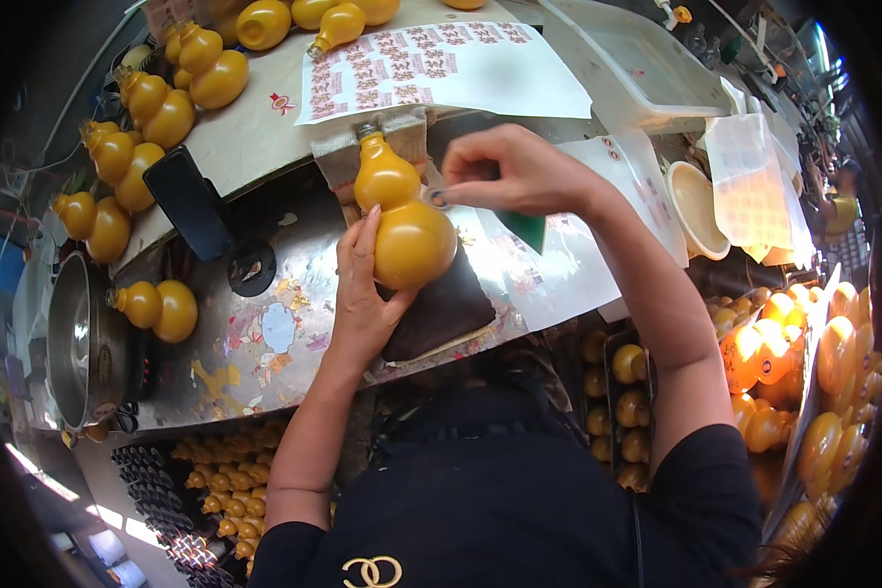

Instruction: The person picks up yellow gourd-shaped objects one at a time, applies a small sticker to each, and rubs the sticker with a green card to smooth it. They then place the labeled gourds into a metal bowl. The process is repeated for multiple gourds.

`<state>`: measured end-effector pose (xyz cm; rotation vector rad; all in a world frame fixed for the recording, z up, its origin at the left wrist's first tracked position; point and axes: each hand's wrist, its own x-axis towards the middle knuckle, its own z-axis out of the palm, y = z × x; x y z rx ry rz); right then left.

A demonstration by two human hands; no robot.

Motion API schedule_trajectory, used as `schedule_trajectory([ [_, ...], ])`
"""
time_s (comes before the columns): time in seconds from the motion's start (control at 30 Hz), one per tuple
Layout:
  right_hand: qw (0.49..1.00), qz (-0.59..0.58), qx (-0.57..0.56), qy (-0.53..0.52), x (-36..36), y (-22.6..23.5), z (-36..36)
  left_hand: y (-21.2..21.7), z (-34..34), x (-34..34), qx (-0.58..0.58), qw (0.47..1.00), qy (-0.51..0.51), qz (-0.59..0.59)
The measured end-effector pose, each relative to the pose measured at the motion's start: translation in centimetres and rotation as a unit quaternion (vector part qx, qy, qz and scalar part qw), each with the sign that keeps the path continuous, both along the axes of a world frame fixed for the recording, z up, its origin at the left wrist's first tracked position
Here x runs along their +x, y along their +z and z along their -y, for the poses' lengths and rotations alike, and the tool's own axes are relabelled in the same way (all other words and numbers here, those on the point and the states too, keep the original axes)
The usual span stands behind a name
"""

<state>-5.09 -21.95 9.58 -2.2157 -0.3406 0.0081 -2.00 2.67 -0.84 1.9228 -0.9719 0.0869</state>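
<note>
A glossy amber-yellow gourd-shaped bottle (414, 242) lies tilted in front of me, its narrow capped neck pointing away. My left hand (361, 265) grips its wide lower bulb from the left, fingers wrapped along the side. At the bottle's right, by the waist between the two bulbs, my right hand (505, 171) is closed, with its fingertips right at the surface. Whatever those fingertips pinch is too small to make out. A green flat piece (525, 231) shows below the right hand; whether the hand holds it, I cannot tell. Under the bottle lie a dark pad (444, 312) and a folded cloth (402, 137).
A white sheet with rows of red printed labels (441, 73) lies beyond the bottle. More gourd bottles (157, 110) line the left and far side. A phone on a stand (188, 201), a metal pan (80, 338), a beige bowl (696, 208) and a plastic tub (647, 69) surround the work spot.
</note>
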Motion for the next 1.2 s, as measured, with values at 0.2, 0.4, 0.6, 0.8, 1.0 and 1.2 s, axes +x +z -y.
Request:
schedule_trajectory([
  [0.2,0.984,-0.058,-0.122,0.117,6.7,2.3,-1.9,-1.0,-0.4,0.3,-0.011,0.999,-0.013,-0.049],
  [0.4,0.979,0.070,-0.185,-0.038,8.5,0.8,-2.4,-0.2,-1.0,0.5,-0.040,0.985,-0.053,-0.159],
  [0.6,0.965,-0.043,0.118,-0.229,4.3,-6.0,-2.5,1.4,0.2,4.3,-0.237,0.889,-0.010,-0.391],
  [0.8,0.951,-0.146,0.197,-0.187,2.9,-6.6,-3.8,2.8,2.7,5.7,-0.218,0.870,-0.047,-0.440],
  [1.0,0.939,-0.135,0.237,-0.211,3.1,-6.6,-4.4,2.3,3.4,5.6,-0.266,0.843,-0.048,-0.465],
  [1.2,0.929,-0.124,0.291,-0.194,3.0,-7.2,-4.3,1.6,3.3,5.9,-0.260,0.836,-0.048,-0.480],
])
